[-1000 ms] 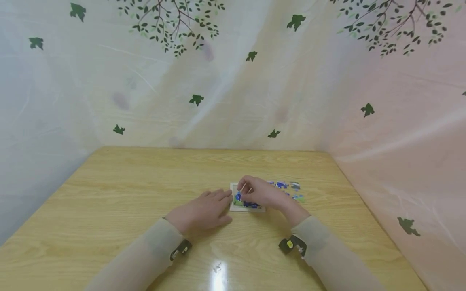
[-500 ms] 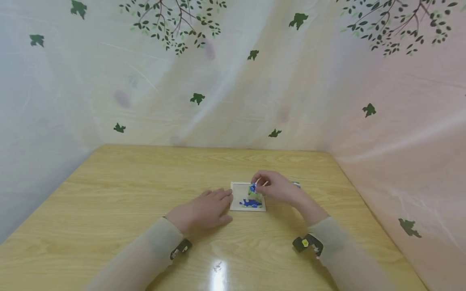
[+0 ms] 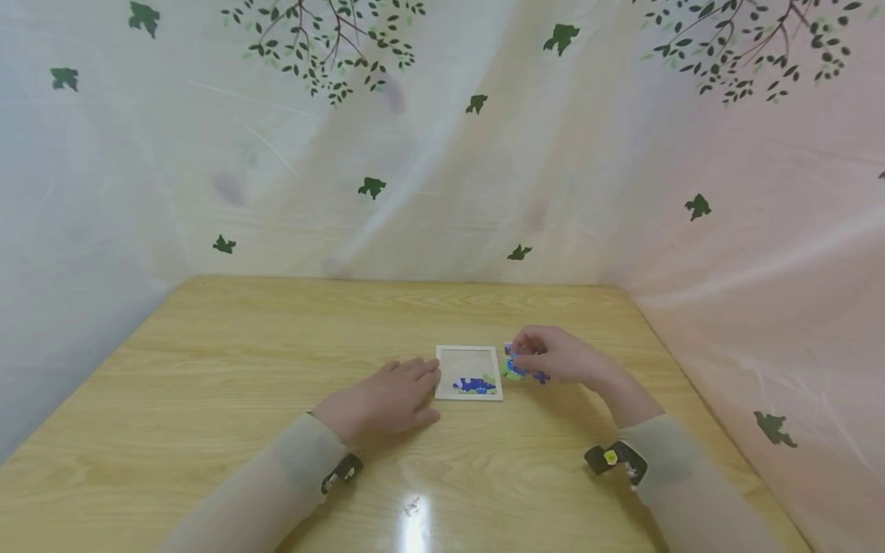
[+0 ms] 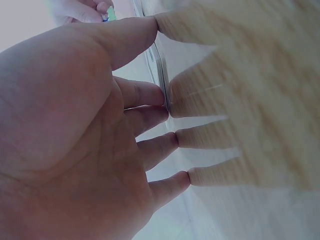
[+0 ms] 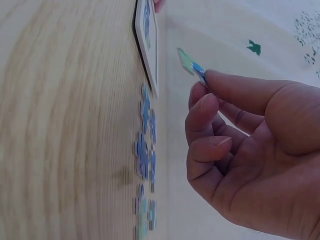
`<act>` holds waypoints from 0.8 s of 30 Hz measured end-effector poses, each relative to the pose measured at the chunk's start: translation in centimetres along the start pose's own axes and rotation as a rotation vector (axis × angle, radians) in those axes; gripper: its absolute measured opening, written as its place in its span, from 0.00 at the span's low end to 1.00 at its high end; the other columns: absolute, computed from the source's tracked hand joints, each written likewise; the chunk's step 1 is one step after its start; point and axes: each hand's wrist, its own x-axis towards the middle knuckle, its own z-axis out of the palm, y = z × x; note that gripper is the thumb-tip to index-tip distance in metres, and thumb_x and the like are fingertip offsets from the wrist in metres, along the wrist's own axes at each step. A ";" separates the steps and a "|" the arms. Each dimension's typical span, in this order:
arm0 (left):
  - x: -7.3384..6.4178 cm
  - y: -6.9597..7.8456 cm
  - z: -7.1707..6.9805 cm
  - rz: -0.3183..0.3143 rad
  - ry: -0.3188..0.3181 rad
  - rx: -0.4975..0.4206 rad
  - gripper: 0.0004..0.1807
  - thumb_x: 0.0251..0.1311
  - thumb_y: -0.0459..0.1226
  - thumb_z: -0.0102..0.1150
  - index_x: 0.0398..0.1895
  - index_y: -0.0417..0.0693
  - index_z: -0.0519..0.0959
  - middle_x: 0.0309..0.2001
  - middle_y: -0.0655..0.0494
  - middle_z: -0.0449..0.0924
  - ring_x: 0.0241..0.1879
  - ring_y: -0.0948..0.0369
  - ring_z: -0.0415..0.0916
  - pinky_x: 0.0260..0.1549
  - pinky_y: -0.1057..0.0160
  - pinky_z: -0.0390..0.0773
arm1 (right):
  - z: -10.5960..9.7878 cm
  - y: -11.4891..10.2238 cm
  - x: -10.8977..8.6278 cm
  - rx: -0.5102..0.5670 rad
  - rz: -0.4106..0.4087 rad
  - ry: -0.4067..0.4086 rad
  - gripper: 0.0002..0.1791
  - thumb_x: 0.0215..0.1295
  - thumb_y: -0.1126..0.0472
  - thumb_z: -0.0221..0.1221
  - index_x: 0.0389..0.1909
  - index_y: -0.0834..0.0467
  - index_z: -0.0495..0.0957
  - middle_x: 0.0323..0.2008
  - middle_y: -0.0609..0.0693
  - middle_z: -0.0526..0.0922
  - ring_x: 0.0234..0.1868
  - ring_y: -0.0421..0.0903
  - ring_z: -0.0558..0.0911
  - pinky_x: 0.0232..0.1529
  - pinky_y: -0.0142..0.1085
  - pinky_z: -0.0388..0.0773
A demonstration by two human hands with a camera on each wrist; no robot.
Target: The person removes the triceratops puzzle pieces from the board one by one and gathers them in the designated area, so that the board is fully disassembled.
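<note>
A small white puzzle frame (image 3: 499,374) lies on the table, with a few blue and green jigsaw pieces (image 3: 475,385) along its lower right inside. My left hand (image 3: 387,399) rests flat beside it, fingers extended and fingertips at its left edge; the left wrist view shows these fingertips (image 4: 182,179) touching down. My right hand (image 3: 563,357) is just right of the frame, raised over the loose pieces. Between thumb and index finger it pinches a green and blue jigsaw piece (image 5: 186,61), held clear of the tabletop, while the other fingers curl in.
Several loose jigsaw pieces (image 5: 143,155) lie on the wooden table (image 3: 276,330) right of the frame, partly hidden by my right hand in the head view. A pale fabric backdrop (image 3: 429,192) with leaf prints rises behind the table and along its sides.
My right hand has moved right, from over the frame to beside it, carrying the pinched jigsaw piece out. The frame's left part now shows bare. My left hand stays put.
</note>
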 end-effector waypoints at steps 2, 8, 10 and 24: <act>0.0 0.0 0.0 -0.004 -0.004 -0.005 0.39 0.87 0.56 0.47 0.87 0.39 0.61 0.87 0.43 0.55 0.86 0.42 0.52 0.84 0.38 0.53 | -0.3 0.2 -0.2 0.001 0.001 -0.011 0.09 0.81 0.60 0.65 0.53 0.60 0.82 0.43 0.54 0.87 0.46 0.54 0.84 0.48 0.48 0.85; 0.1 -0.1 0.1 -0.009 -0.001 -0.013 0.39 0.87 0.56 0.47 0.87 0.40 0.61 0.88 0.43 0.55 0.86 0.43 0.51 0.85 0.39 0.52 | -0.9 0.8 -0.3 -0.013 0.007 -0.037 0.09 0.78 0.61 0.68 0.51 0.62 0.82 0.41 0.53 0.88 0.42 0.53 0.84 0.45 0.46 0.84; 0.1 -0.1 0.1 -0.009 0.001 -0.018 0.39 0.87 0.56 0.48 0.87 0.40 0.61 0.88 0.43 0.55 0.86 0.43 0.51 0.85 0.39 0.53 | -0.9 1.1 -0.1 -0.026 0.025 -0.045 0.08 0.77 0.61 0.69 0.48 0.60 0.83 0.39 0.52 0.87 0.41 0.53 0.84 0.45 0.46 0.84; 0.2 -0.3 0.4 -0.022 -0.006 -0.029 0.40 0.87 0.57 0.48 0.88 0.41 0.60 0.88 0.45 0.54 0.87 0.44 0.50 0.85 0.40 0.51 | -0.5 1.3 0.1 -0.068 0.015 -0.097 0.07 0.73 0.63 0.72 0.44 0.60 0.84 0.35 0.48 0.86 0.38 0.46 0.80 0.41 0.37 0.77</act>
